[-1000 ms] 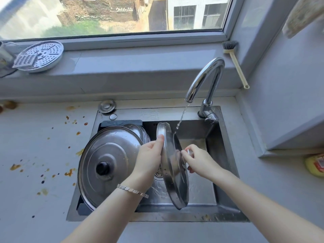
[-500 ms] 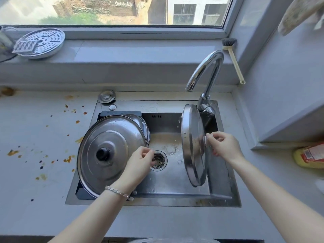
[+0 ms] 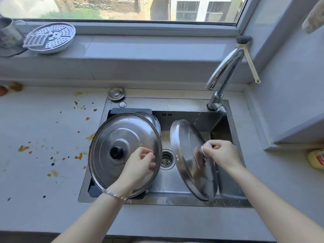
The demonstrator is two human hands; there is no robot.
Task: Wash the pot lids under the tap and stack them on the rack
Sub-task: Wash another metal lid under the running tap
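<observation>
A steel pot lid (image 3: 188,155) stands tilted on its edge in the right half of the sink (image 3: 233,202). My right hand (image 3: 221,154) pinches its knob from the right side. A larger steel lid (image 3: 112,135) with a black knob leans on the dark rack (image 3: 129,111) in the sink's left half, with smaller lids behind it. My left hand (image 3: 140,165) hovers over the large lid's right part with loosely curled fingers and holds nothing. The tap (image 3: 223,71) arches over the sink's back right corner; no water runs from it.
The drain (image 3: 166,159) lies between the two lids. A perforated steamer plate (image 3: 52,36) and a grater sit on the windowsill at the left. A brush (image 3: 248,57) leans in the right corner. Food spatter marks the left counter (image 3: 43,137). A yellow bottle (image 3: 316,158) lies far right.
The water stopped. My right hand carried the lid to the right of the sink and tilted it. My left hand let go of its rim and moved over the large lid.
</observation>
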